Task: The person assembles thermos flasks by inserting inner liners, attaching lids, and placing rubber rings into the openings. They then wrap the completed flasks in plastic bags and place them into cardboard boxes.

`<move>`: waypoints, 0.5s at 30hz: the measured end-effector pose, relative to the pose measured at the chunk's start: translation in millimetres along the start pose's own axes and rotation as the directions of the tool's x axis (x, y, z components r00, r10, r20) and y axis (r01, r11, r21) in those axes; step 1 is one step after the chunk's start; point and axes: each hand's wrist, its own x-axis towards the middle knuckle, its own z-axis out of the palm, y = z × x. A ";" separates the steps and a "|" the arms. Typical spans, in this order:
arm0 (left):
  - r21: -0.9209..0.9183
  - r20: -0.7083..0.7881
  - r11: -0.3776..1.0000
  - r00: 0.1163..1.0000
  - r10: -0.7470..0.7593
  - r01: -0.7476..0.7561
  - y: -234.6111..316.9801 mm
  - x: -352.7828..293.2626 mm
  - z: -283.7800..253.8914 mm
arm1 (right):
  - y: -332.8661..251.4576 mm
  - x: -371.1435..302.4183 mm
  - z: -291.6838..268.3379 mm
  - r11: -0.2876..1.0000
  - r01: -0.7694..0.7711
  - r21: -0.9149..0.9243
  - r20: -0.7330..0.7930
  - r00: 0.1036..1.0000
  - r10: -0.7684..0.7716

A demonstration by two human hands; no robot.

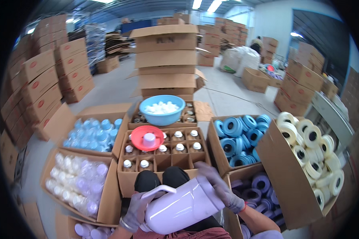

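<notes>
A glossy lilac thermos jug (183, 207) lies tilted across my lap, its open-looking collar end up to the right. My left hand (135, 213), in a greyish-lilac glove, is closed round the jug beside its pale handle (159, 191). At the collar end is my gloved right hand (223, 189), its fingers smeared by motion, so whether they grip the collar does not show. Just beyond my knees stands a divided carton (135, 178) holding several white-capped bottles (179, 148) in its compartments. A red dish (137, 137) with a lilac cup-shaped piece (149, 139) rests on top.
Behind sits a blue basin (163, 118) of small white pieces. Left are cartons of blue-capped (101, 135) and clear-wrapped lilac and white parts (79, 183). Right are cartons of blue rings (231, 126), purple rings (261, 183) and cream rings (312, 135). Stacked cartons (40, 83) stand farther off.
</notes>
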 end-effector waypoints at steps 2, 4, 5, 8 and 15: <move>-0.018 -0.288 0.993 0.952 0.105 -0.115 -1.1 -4.5 16.9 | 23.8 0.8 2.8 0.957 -0.278 0.079 -0.119 0.951 0.285; 0.518 0.069 0.664 0.800 0.597 -0.540 32.2 21.9 21.8 | 25.1 -10.8 -9.2 0.330 -0.497 0.802 0.018 0.573 0.819; 0.444 0.040 0.750 0.847 0.530 -0.490 35.7 24.9 21.7 | 35.4 -7.8 -14.0 0.284 -0.533 0.797 0.080 0.559 0.826; -0.099 -0.058 0.992 0.995 -0.086 0.080 29.4 22.6 9.8 | 29.2 -15.0 -20.2 0.911 -0.364 0.191 -0.160 0.905 0.395; 0.485 0.006 0.736 0.844 0.537 -0.472 30.3 18.8 10.1 | 26.9 2.1 -6.0 0.268 -0.557 0.786 0.094 0.536 0.839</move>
